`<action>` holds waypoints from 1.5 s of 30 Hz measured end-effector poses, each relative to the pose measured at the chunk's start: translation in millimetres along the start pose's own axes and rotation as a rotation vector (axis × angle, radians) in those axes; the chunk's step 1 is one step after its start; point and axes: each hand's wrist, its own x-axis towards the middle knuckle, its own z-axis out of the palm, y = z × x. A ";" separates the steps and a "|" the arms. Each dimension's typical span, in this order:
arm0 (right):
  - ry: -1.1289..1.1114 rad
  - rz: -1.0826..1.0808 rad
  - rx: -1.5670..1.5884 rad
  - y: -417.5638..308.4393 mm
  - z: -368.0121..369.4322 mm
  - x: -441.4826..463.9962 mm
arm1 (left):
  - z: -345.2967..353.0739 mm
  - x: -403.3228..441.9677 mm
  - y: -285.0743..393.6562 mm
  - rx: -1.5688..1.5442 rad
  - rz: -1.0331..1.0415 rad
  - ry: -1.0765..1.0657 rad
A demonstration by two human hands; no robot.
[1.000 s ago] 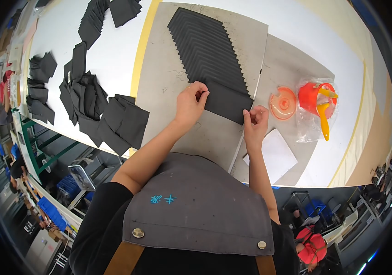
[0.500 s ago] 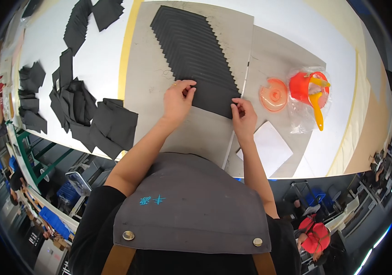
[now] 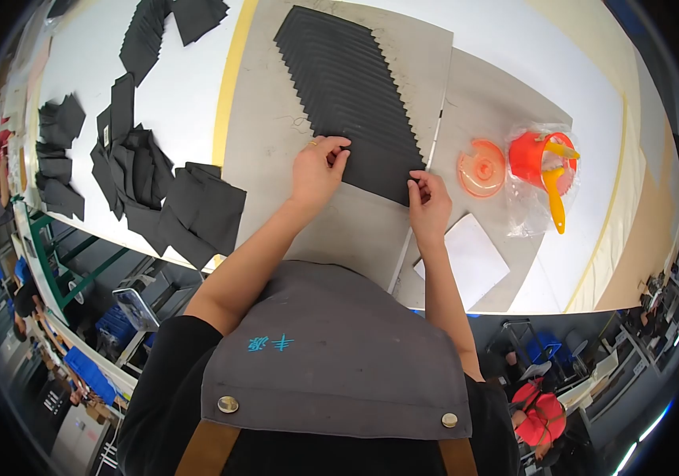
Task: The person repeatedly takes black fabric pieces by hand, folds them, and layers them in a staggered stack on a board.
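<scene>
A long row of overlapping black fabric pieces [image 3: 347,75] runs up the grey board [image 3: 268,174], each piece showing a narrow strip. The nearest black fabric piece [image 3: 383,170] shows its wide face at the bottom of the row. My left hand [image 3: 318,168] pinches that piece at its left edge, thumb and forefinger together. At its lower right corner, the fingers of my right hand [image 3: 431,205] are closed on the fabric. The fingertips partly cover both edges.
Loose stacks of black fabric pieces [image 3: 206,210] lie to the left. On the right are a red tub [image 3: 527,157] in a plastic bag, a yellow-handled brush [image 3: 555,202], an orange lid [image 3: 480,168] and a white sheet [image 3: 466,258]. A person in red [image 3: 539,412] is at lower right.
The whole scene has shifted slightly rightward as the camera turned. Both hands keep their places at the edges of the nearest fabric piece.
</scene>
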 end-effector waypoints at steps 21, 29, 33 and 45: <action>-0.204 -0.281 -0.342 -50.9 13.9 -0.3 | -127.5 -61.0 -32.3 0.476 0.143 0.242; -0.297 -0.231 -0.151 -55.9 26.6 -21.0 | -226.6 -100.9 -96.2 0.895 -0.329 0.038; -0.305 -0.244 -0.153 -56.0 24.0 -26.8 | -223.1 -83.5 -95.4 0.742 -0.443 0.080; -0.369 -0.237 -0.210 -57.5 20.8 -39.8 | -227.0 -51.0 -117.0 0.451 -0.389 0.509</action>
